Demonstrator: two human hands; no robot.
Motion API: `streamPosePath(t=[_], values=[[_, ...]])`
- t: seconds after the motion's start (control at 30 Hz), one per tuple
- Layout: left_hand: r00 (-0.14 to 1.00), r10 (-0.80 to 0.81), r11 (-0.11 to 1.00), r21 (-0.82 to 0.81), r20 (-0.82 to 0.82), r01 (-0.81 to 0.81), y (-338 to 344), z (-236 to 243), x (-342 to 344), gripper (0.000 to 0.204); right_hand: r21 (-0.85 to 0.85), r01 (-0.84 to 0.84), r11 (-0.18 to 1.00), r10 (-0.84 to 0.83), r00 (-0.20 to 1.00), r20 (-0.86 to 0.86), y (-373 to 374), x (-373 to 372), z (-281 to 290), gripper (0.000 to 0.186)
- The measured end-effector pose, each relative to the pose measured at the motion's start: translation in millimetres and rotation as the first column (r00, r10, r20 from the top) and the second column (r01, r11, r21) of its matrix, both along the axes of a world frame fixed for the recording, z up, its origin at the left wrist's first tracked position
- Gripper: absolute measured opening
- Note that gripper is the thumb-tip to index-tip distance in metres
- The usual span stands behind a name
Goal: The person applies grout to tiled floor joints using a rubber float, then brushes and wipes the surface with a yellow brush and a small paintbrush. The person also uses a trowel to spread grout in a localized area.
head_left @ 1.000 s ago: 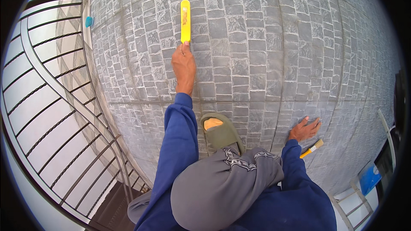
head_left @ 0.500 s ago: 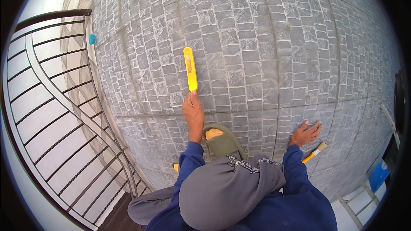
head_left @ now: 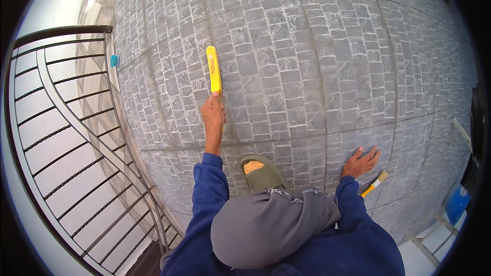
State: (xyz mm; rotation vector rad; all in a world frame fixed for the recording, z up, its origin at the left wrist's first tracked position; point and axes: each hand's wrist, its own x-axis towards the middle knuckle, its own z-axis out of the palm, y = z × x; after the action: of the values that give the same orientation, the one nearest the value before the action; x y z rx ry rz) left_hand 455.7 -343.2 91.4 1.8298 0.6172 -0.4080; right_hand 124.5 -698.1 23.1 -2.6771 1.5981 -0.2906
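Note:
My left hand (head_left: pixel 213 115) is wrapped round the end of a yellow hand brush (head_left: pixel 214 69). The brush points away from me over the grey stone-patterned floor (head_left: pixel 276 71), and a few dark bristles show along its right side. Off to the right, my right hand (head_left: pixel 361 162) rests on the floor with its fingers spread and nothing in it. Beside my right forearm lies a paintbrush (head_left: pixel 375 183) with a yellow handle and pale bristles.
A dark metal railing (head_left: pixel 76 117) curves along the left. Near its far end sits a small blue brush (head_left: pixel 114 61). An olive slipper (head_left: pixel 266 175) is on my foot, close to the middle. At the lower right are a blue object (head_left: pixel 458 205) and a ladder-like frame (head_left: pixel 434 235).
My left hand has pushed the yellow brush forward and a little left, with the arm stretched further. My right hand stays on the floor. The view has shifted slightly.

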Motion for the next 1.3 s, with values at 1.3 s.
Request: streamPosePath(t=[1.3], values=[[0.948, -0.228, 0.921, 0.365, 0.22, 0.137, 4, -10, 9, 0.047, -0.03, 0.012, 0.999, -0.013, 0.999, -0.033, -4, -6, -8, 0.068]])
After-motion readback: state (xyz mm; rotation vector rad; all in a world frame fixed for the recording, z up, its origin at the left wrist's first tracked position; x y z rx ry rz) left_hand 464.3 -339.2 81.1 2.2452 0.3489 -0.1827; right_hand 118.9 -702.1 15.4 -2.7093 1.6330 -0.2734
